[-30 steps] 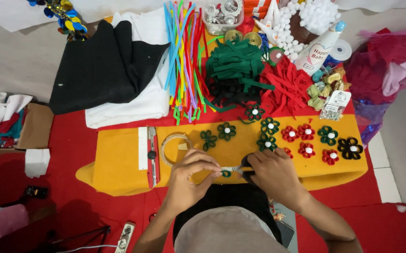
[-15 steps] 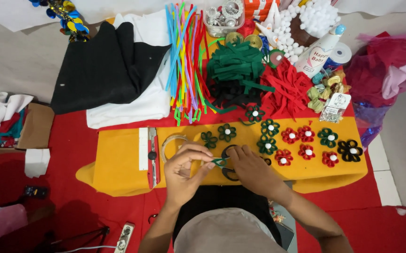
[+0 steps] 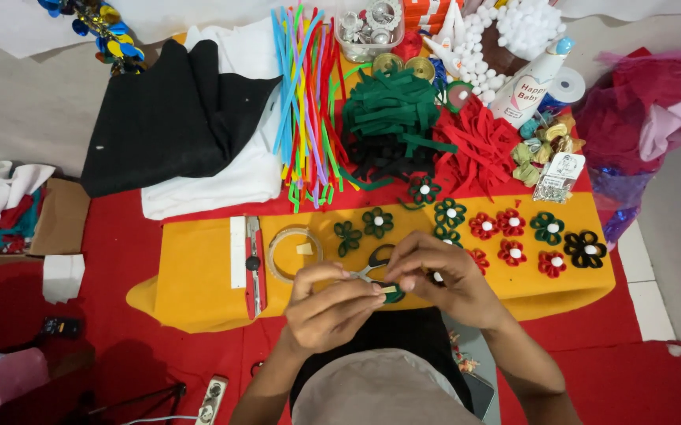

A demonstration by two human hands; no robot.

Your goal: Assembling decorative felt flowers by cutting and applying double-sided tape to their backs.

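Over the yellow felt sheet, left hand and right hand pinch a small tan strip beside the scissors, many felt flowers already finished, loose green strips unused.

You've got a yellow mat on red cloth, green and red felt strips, multicolour pipe cleaners, black and white fabric, red and green flowers with white centres.

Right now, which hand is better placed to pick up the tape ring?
Probably the left hand. The tape ring lies on the yellow cloth just above it, while the right hand sits farther off, by the scissors.
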